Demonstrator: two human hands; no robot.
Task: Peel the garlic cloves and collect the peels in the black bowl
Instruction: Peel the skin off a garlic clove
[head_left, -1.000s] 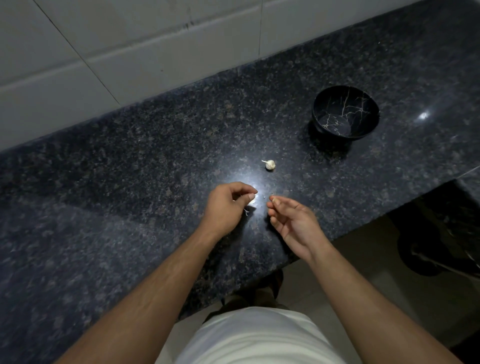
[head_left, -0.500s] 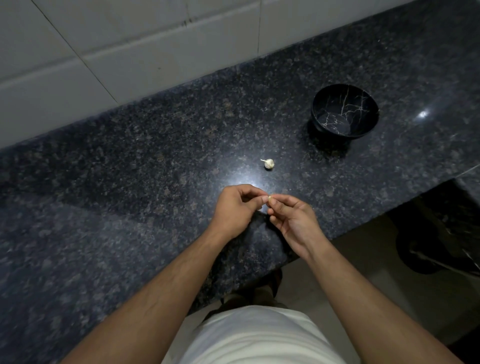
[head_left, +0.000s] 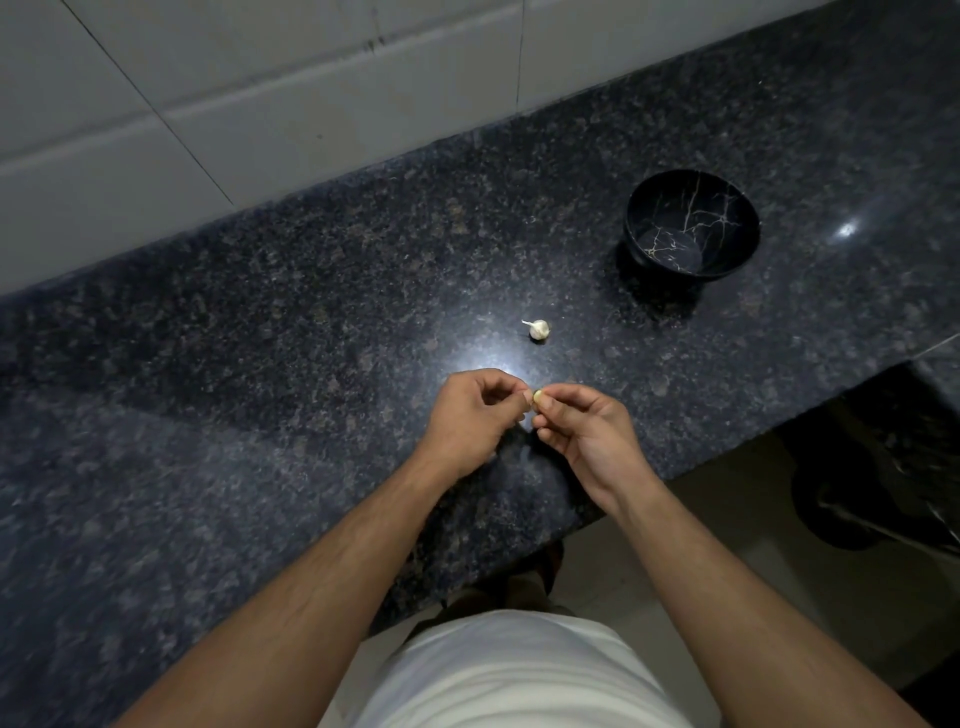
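A person's left hand (head_left: 470, 415) and right hand (head_left: 587, 436) meet above the near edge of the dark stone bench (head_left: 260, 364), the fingers (head_left: 558, 397) of both curled in and pinching one small garlic clove (head_left: 537, 397) between their tips; its long axis is too hidden to tell. A second garlic piece (head_left: 539, 329) lies on the bench just beyond the hands, its thin stem pointing left. The black bowl (head_left: 693, 226) for the peels stands well apart, farther back and to the right, so the right hand is likely the nearer one to drop skin into it.
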